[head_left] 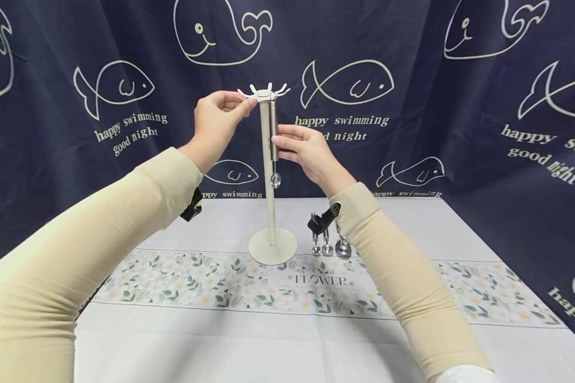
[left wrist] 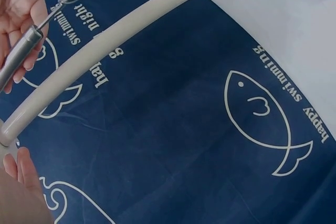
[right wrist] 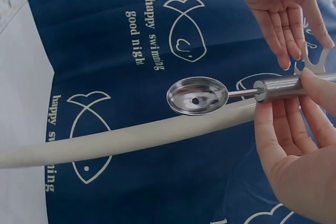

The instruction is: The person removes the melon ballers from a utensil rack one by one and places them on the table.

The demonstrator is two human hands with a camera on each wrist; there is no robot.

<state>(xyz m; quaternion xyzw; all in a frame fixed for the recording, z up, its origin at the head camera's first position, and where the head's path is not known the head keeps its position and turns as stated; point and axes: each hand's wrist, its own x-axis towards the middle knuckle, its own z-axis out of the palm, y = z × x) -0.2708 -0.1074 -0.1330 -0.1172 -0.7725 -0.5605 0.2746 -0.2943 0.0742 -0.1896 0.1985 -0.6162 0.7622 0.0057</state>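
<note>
A cream utensil stand [head_left: 271, 218] with a round base and a ring of upturned hooks stands upright on the table. My left hand [head_left: 219, 119] pinches the edge of its hook ring between thumb and fingers. Against the front right of the pole hangs a steel melon baller [head_left: 274, 133], handle up and bowl down, its top end right at a hook. My right hand [head_left: 310, 151] holds the handle between thumb and fingers. The small oval bowl [right wrist: 197, 96] has a hole in it, as the right wrist view shows.
Several more steel scoops [head_left: 343, 247] lie on the table right of the base, partly hidden by my right forearm. A floral runner [head_left: 182, 276] crosses the white table [head_left: 211, 340]. Behind hangs a dark blue curtain [head_left: 287, 32] with fish drawings.
</note>
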